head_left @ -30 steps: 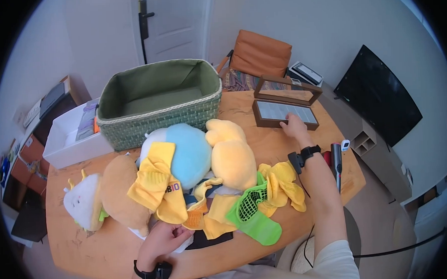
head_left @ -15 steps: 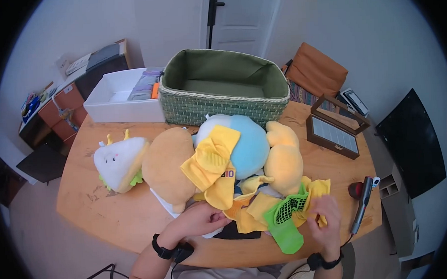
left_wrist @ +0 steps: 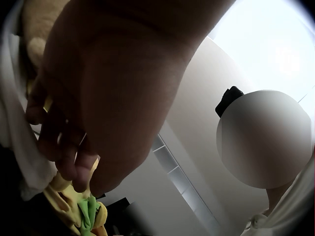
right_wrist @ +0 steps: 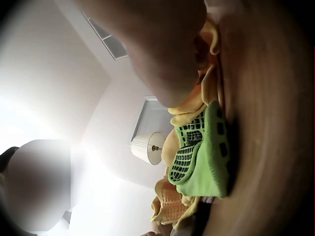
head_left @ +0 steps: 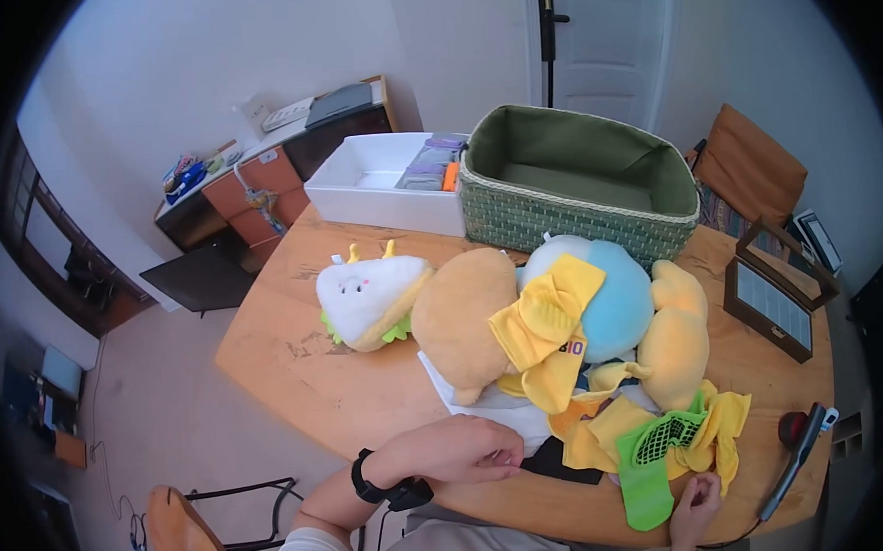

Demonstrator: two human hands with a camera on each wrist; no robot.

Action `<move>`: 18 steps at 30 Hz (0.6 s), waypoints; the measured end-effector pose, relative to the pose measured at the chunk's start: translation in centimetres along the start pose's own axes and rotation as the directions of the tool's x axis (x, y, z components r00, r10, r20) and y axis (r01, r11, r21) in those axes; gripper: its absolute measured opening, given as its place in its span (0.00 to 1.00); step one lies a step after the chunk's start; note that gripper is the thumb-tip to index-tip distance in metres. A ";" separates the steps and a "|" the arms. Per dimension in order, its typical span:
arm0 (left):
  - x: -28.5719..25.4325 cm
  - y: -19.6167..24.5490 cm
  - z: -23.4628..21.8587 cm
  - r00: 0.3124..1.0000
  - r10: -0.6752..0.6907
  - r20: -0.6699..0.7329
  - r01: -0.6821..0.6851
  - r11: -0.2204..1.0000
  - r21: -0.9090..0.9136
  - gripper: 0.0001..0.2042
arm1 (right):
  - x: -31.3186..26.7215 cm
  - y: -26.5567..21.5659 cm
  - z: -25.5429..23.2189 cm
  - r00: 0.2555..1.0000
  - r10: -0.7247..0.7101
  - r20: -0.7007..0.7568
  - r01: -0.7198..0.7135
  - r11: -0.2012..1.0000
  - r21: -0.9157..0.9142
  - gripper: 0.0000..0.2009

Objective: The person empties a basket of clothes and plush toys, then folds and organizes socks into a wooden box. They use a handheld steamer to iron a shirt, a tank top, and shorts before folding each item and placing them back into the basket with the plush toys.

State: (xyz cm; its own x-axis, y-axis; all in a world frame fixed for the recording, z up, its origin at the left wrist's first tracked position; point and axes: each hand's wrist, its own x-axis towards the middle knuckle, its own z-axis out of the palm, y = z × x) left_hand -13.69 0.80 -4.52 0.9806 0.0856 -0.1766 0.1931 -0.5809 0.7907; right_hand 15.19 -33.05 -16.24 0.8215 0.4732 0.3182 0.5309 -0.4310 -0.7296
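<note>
In the head view my left hand [head_left: 469, 450] hovers over the near side of the table, fingers loosely bent with nothing in them. Just beyond it lie a white cloth [head_left: 527, 419] and a black cloth [head_left: 558, 464]. My right hand [head_left: 696, 511] is at the near edge, beside a green sock [head_left: 648, 488] with a black grid pattern; its fingers are relaxed and nothing shows in them. Around the sock lie yellow socks [head_left: 729, 425]. More yellow cloth [head_left: 551, 310] drapes over plush toys: a brown one [head_left: 463, 319], a blue-and-white one [head_left: 620, 312] and a yellow one [head_left: 676, 339].
A sandwich-shaped plush [head_left: 363, 294] sits at the left. Behind stand a green woven basket [head_left: 577, 210] and a white bin [head_left: 384, 209] with folded items. At the right are a brown compartment box [head_left: 768, 306] with its lid up and a corded grey styling tool [head_left: 795, 462].
My right hand has left the compartment box and come back to the near edge beside the green sock. The head view has turned left. My left hand has drawn slightly away from the orange-yellow cloth.
</note>
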 end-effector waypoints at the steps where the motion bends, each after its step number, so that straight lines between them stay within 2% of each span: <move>1: -0.4 -0.1 0.0 1.000 -0.016 -0.008 0.016 1.000 0.010 0.11 | 0.1 -0.9 0.6 0.998 0.028 0.061 -0.022 0.996 -0.092 0.04; 3: -1.1 -0.9 0.9 0.995 -0.094 -0.031 0.091 0.993 -0.070 0.09 | 0.3 -1.3 1.4 0.998 -0.031 0.063 0.039 0.991 -0.129 0.05; 4: -1.2 -1.1 1.5 0.994 -0.101 -0.028 0.099 0.993 -0.068 0.09 | 0.2 -1.3 1.5 0.995 -0.084 0.057 0.094 0.978 -0.188 0.05; 6: -0.6 -1.5 3.0 0.989 -0.123 -0.081 0.114 0.988 -0.105 0.09 | 0.3 -1.2 1.7 0.994 -0.096 0.054 0.105 0.974 -0.200 0.05; 7: -0.3 -1.4 3.9 0.993 -0.102 -0.057 0.096 0.989 -0.112 0.09 | 0.4 -1.0 1.4 0.993 -0.111 0.047 0.119 0.968 -0.220 0.04; 9: -0.4 -1.5 5.1 0.973 -0.032 -0.227 0.031 0.999 -0.006 0.10 | 0.5 -2.2 1.3 0.997 -0.028 0.075 0.039 0.989 -0.143 0.05; 10: -0.4 -1.6 5.4 0.981 0.002 -0.194 -0.006 1.000 -0.018 0.10 | 0.4 -2.3 1.3 0.997 -0.018 0.080 0.030 0.988 -0.149 0.05; 11: -0.4 -1.7 5.4 0.978 -0.015 -0.207 0.012 1.000 -0.012 0.10 | 0.5 -2.3 1.2 0.997 -0.011 0.082 0.024 0.987 -0.156 0.04; 12: -0.3 -1.8 5.3 0.973 -0.033 -0.227 0.033 0.999 -0.003 0.10 | 0.7 -2.6 1.2 0.997 -0.047 0.067 0.057 0.984 -0.168 0.05; 13: -0.1 -1.5 5.3 0.979 -0.001 -0.206 -0.001 1.000 -0.008 0.10 | 0.7 -3.0 1.1 0.995 -0.083 0.057 0.092 0.980 -0.177 0.05; 15: -0.1 -1.0 5.2 0.970 -0.096 -0.223 0.096 0.995 -0.009 0.10 | 0.8 -3.7 1.0 0.997 -0.058 0.058 0.067 0.982 -0.179 0.06; 18: 0.2 -1.1 5.4 0.967 -0.105 -0.231 0.091 0.993 -0.070 0.10 | 1.0 -3.7 0.7 0.996 -0.045 0.083 0.058 0.984 -0.166 0.07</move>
State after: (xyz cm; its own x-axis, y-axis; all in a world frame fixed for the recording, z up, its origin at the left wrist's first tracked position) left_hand -13.90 -2.94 -8.56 0.9362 0.3308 -0.1188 0.2840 -0.5128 0.8102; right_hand 13.86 -30.44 -13.63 0.7768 0.5542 0.2989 0.6048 -0.5246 -0.5992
